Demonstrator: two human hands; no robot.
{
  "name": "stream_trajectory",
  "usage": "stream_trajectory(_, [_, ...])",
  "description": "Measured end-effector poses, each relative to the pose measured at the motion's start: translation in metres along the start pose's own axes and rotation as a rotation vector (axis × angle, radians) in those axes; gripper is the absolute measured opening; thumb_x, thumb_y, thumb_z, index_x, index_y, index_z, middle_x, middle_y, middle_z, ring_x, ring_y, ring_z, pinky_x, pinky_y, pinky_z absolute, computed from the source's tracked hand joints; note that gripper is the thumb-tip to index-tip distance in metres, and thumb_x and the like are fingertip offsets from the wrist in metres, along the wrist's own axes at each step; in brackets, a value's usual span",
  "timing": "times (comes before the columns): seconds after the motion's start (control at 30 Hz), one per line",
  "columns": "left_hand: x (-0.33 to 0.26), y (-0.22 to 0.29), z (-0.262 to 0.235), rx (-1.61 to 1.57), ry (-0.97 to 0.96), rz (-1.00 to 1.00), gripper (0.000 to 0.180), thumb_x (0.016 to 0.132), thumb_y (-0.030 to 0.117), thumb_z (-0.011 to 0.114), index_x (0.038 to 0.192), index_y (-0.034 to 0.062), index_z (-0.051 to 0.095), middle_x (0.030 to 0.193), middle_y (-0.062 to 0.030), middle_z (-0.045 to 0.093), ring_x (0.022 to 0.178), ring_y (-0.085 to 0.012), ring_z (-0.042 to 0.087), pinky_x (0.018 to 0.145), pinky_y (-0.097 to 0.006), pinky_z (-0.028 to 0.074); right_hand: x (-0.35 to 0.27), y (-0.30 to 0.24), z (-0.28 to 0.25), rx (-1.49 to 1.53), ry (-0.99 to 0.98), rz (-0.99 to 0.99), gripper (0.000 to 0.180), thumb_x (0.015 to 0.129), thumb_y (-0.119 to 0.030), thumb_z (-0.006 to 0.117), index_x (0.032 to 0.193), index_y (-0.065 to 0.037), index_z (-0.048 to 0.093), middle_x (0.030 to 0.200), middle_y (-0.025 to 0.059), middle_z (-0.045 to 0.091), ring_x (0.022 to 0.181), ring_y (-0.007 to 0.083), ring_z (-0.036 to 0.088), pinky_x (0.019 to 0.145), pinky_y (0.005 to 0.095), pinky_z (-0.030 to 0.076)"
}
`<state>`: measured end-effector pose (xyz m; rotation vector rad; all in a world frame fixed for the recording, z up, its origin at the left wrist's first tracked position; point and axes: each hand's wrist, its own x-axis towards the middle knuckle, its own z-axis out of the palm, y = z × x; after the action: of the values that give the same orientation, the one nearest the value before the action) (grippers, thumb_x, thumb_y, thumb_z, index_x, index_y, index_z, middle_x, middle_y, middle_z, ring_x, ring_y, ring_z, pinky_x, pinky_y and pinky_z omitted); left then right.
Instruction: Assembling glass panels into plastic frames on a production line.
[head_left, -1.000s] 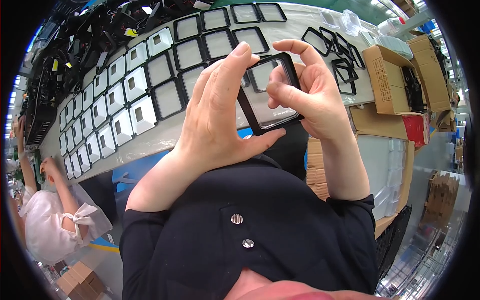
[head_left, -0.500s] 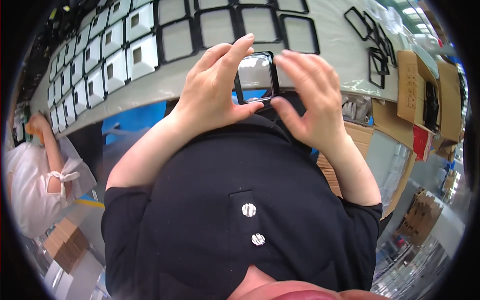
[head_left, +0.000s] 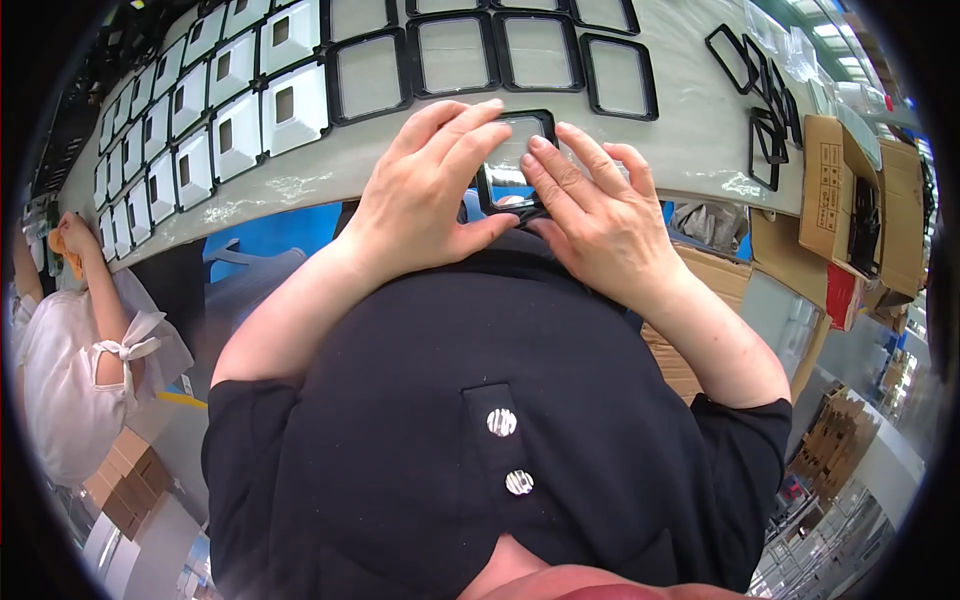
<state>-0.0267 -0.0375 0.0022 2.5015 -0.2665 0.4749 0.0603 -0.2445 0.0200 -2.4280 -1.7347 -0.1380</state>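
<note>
Black frame [head_left: 516, 160] held at near table [head_left: 690, 140] edge, pinched betw. both hands: left hand [head_left: 430, 195] fingers laid over its left side, right hand [head_left: 600, 215] on right.

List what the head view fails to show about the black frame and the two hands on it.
- black frame: lower edge and sides covered by the fingers.
- left hand: palm side hidden, only its back shows.
- right hand: fingertips' contact unclear.
- cardboard box: contents too dark.
</note>
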Motion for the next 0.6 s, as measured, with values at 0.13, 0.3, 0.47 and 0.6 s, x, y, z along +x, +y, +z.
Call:
stream_trajectory(0.13, [-0.009, -0.001, 0.001, 0.073, 0.055, -0.013, 0.071, 0.060, 0.022, 0.087, 0.120, 0.0056, 0.054, 0.131, -0.0130, 0.057, 0.123, -0.0337, 0.050, 0.101, -0.042, 0.044, -0.002, 0.001, 0.001, 0.015, 0.076, -0.010, 0.047, 0.077, -0.026, 0.073, 0.119, -0.007, 0.064, 0.131, 0.0053, 0.059, 0.131, 0.0211, 0.046, 0.106, 0.0392, 0.031])
stream_trajectory(0.3, [-0.009, -0.005, 0.002, -0.032, 0.067, -0.109, 0.090, 0.058, 0.025, 0.089, 0.133, 0.0048, 0.043, 0.129, -0.0103, 0.059, 0.122, -0.0307, 0.051, 0.100, -0.039, 0.045, 0.011, -0.001, -0.002, 0.095, 0.092, -0.025, 0.053, 0.077, -0.034, 0.073, 0.122, -0.007, 0.062, 0.133, 0.0061, 0.056, 0.132, 0.0228, 0.045, 0.107, 0.0403, 0.031])
stream_trajectory(0.47, [-0.009, -0.011, 0.001, -0.014, 0.073, -0.079, 0.092, 0.057, 0.027, 0.090, 0.133, 0.0036, 0.043, 0.129, -0.0079, 0.060, 0.122, -0.0277, 0.052, 0.099, -0.037, 0.046, 0.017, -0.001, 0.009, 0.112, 0.011, -0.075, 0.055, 0.081, -0.036, 0.070, 0.128, -0.009, 0.060, 0.138, 0.0038, 0.054, 0.133, 0.0201, 0.045, 0.111, 0.0430, 0.028])
stream_trajectory(0.6, [-0.006, -0.014, 0.001, -0.027, 0.057, -0.053, 0.090, 0.054, 0.025, 0.089, 0.131, 0.0039, 0.047, 0.129, -0.0068, 0.060, 0.118, -0.0285, 0.053, 0.096, -0.037, 0.047, 0.019, -0.003, 0.010, 0.030, -0.051, -0.060, 0.054, 0.086, -0.032, 0.063, 0.134, -0.010, 0.056, 0.143, 0.0041, 0.050, 0.135, 0.0191, 0.045, 0.115, 0.0459, 0.023])
